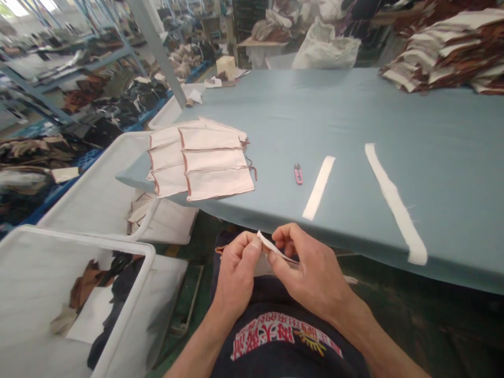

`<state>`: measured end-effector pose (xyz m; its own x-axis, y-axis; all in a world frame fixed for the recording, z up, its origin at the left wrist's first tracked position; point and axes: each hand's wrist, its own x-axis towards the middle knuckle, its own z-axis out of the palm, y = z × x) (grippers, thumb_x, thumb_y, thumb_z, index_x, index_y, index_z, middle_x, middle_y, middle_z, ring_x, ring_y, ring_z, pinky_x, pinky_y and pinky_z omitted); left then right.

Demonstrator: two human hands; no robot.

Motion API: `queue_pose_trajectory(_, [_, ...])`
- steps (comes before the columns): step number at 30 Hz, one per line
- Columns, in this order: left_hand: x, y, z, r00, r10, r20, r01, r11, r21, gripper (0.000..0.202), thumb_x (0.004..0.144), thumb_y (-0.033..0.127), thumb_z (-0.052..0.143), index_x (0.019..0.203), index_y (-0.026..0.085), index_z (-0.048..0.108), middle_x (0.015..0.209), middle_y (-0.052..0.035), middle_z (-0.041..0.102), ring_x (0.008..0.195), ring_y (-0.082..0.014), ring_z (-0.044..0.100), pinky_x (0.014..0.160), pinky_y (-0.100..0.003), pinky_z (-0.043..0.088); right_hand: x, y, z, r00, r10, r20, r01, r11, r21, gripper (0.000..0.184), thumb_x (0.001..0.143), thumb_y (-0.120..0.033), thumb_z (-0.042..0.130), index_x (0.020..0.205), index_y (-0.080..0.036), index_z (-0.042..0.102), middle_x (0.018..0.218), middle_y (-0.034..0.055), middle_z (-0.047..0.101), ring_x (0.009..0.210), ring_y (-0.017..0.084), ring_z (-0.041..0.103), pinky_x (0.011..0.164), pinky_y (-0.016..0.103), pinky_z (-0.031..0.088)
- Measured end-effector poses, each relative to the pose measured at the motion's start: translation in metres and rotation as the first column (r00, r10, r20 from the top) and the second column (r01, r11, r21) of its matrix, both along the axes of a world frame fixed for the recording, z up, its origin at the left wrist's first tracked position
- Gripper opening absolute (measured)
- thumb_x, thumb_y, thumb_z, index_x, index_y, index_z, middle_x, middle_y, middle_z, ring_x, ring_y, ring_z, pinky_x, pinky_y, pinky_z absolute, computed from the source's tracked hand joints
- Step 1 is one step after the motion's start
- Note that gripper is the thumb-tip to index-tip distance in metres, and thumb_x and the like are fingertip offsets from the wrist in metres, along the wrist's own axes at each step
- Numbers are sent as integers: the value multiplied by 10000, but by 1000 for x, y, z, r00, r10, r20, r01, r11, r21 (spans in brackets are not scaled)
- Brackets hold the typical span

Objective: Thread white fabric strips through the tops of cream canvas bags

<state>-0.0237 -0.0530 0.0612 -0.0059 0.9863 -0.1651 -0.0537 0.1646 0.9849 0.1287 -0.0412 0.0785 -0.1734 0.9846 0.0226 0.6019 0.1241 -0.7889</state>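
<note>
Both my hands are held over my lap, just in front of the table's near edge. My left hand (236, 268) and my right hand (311, 273) pinch a small pale fabric piece (271, 248) between thumbs and fingers, its edge folded between them. On the blue-grey table (354, 115) lies a stack of pale fabric pieces with brown trim (200, 157) at the left. A small pink thread snip (298, 174) lies beside a short white strip (319, 186). A longer white strip (394, 202) lies further right.
White bins (98, 194) stand at the left of the table, the nearest one (59, 294) holding dark and brown scraps. Stacked brown-and-white fabric (444, 50) sits at the table's far right. A white sack (326, 47) and shelving with cloth lie beyond.
</note>
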Motion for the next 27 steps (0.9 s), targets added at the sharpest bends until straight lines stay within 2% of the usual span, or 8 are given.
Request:
queue_pose_trajectory(3, [-5, -4, 6, 999, -13, -31, 14, 999, 37, 337, 1001, 395, 537, 760, 168, 601, 684, 25, 547, 606, -111, 437, 578, -218, 359, 10, -3, -4, 997, 51, 61, -58, 991, 120, 138, 909, -313, 622, 813, -219, 587, 719, 2, 649, 615, 164, 575, 588, 288, 371])
queue_pose_trajectory(7, [-6, -3, 12, 992, -55, -117, 59, 998, 36, 326, 977, 393, 549, 758, 162, 616, 704, 14, 562, 639, -122, 459, 609, -226, 374, 18, -6, -16, 993, 108, 57, -119, 961, 248, 147, 923, -269, 657, 809, -216, 581, 648, -24, 607, 542, 134, 535, 539, 266, 353])
queue_pose_trajectory(12, [-12, 3, 13, 960, -270, -70, 260, 957, -127, 283, 904, 388, 591, 740, 157, 586, 678, 27, 511, 616, -113, 411, 578, -225, 353, 22, -6, -24, 974, 195, 115, -220, 937, 273, 218, 985, -297, 603, 782, -218, 589, 602, -33, 570, 496, 124, 500, 519, 266, 332])
queue_pose_trajectory(15, [-13, 4, 9, 930, -356, -88, 344, 930, -134, 305, 947, 363, 543, 755, 144, 633, 694, 11, 548, 639, -121, 438, 603, -234, 371, 24, -6, -25, 963, 224, 150, -259, 922, 286, 250, 1002, -296, 581, 765, -218, 583, 600, -35, 561, 491, 120, 486, 527, 273, 319])
queue_pose_trajectory(19, [-10, 1, 4, 933, -286, -217, 292, 956, -6, 334, 1015, 349, 493, 797, 154, 655, 768, -3, 605, 714, -138, 511, 666, -246, 402, 25, -5, -22, 975, 178, 130, -209, 933, 293, 180, 948, -291, 626, 795, -206, 586, 648, -20, 599, 553, 136, 543, 574, 275, 356])
queue_pose_trajectory(23, [-4, -2, 2, 918, -231, -324, 266, 961, 70, 315, 1038, 324, 466, 817, 169, 628, 767, 2, 593, 713, -142, 511, 677, -259, 392, 18, -5, -18, 995, 64, 76, -74, 987, 143, 152, 911, -307, 586, 797, -207, 575, 693, 5, 634, 623, 166, 598, 607, 284, 384])
queue_pose_trajectory(25, [0, -4, 1, 915, -207, -347, 254, 962, 95, 309, 1038, 306, 451, 807, 173, 607, 765, -2, 595, 719, -147, 522, 694, -267, 396, 10, -6, -18, 997, 8, 76, -16, 994, 104, 154, 905, -296, 548, 774, -216, 556, 690, 10, 634, 627, 175, 599, 606, 290, 375])
queue_pose_trajectory(27, [4, -5, -4, 926, -130, -353, 186, 974, 129, 327, 1034, 295, 434, 766, 178, 579, 737, -1, 590, 696, -148, 523, 684, -271, 394, 3, -8, -21, 997, -13, 76, 6, 996, 94, 167, 907, -294, 517, 753, -230, 524, 663, 2, 618, 597, 175, 578, 589, 294, 356])
